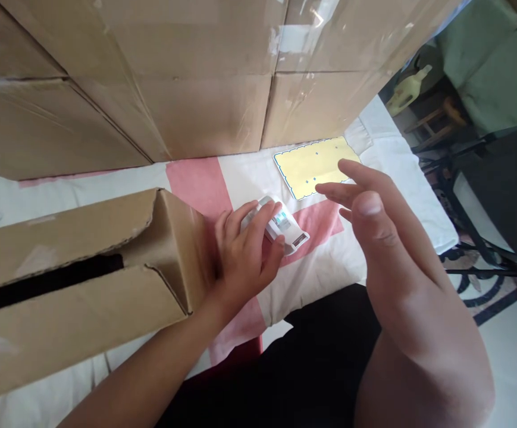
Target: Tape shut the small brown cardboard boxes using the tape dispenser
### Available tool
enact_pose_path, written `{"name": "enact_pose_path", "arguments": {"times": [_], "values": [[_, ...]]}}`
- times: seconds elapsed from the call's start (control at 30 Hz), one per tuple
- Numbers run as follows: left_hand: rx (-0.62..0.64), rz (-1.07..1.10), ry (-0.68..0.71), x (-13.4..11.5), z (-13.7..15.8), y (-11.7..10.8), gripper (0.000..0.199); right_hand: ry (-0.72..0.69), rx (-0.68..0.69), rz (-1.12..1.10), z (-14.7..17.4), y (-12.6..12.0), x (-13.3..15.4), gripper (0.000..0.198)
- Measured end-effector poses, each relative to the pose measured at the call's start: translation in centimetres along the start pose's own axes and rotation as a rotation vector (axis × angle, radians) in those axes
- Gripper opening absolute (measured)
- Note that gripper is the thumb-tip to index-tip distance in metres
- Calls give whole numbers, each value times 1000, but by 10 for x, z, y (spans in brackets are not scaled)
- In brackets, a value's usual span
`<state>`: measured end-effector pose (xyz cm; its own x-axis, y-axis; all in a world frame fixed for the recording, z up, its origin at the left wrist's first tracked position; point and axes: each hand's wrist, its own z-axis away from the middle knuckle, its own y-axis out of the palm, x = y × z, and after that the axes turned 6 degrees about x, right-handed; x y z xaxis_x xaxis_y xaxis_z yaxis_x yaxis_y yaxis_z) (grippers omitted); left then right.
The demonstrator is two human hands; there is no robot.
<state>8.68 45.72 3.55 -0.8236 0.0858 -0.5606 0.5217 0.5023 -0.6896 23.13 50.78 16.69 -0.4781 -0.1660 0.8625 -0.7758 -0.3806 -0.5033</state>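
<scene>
My left hand [244, 249] lies over a small white packet [288, 229] on the cloth. Its fingers curl over the packet's far side with the thumb at the near side, covering much of it; a printed label and a dark patch show at its right end. My right hand [383, 238] is raised in the air, fingers stretched out and apart, holding nothing. Beyond its fingertips a yellow card [312, 163] with a blue scalloped border rests flat on the cloth, partly hidden by the fingers.
An open cardboard box [80, 321] stands left of my left hand, flaps partly folded in. Large taped cartons [209, 113] wall off the back. A pink-and-white cloth [198, 184] covers the surface. To the right are a black chair [499, 190] and a pale yellow jug [407, 92].
</scene>
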Motion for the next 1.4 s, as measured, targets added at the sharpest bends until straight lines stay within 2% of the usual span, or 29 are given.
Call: {"name": "enact_pose_path", "arguments": {"times": [0.17,0.33,0.4,0.53,0.7,0.83,0.97,1.13,1.23,1.4], "values": [[3,65,-12,0,0,-2,41,-24,18,-1,4,3,3,53],[46,150,36,1,-1,-1,35,-20,-57,-20,8,9,12,47],[38,131,22,0,-1,-1,32,-15,-28,6,7,8,11,50],[18,96,-53,-1,-1,-1,36,-25,33,78,3,-1,-3,53],[121,113,43,0,1,3,39,-22,10,167,13,-14,-28,53],[99,148,-37,2,2,6,42,22,-5,172,24,-21,-44,57],[134,172,-39,7,2,9,46,63,-17,154,31,-25,-47,58],[118,220,-178,22,0,16,62,51,8,151,33,-27,-46,61],[135,238,-198,26,0,18,65,25,32,153,33,-27,-47,64],[97,262,-155,22,1,17,53,41,96,114,28,-18,-53,66]]}}
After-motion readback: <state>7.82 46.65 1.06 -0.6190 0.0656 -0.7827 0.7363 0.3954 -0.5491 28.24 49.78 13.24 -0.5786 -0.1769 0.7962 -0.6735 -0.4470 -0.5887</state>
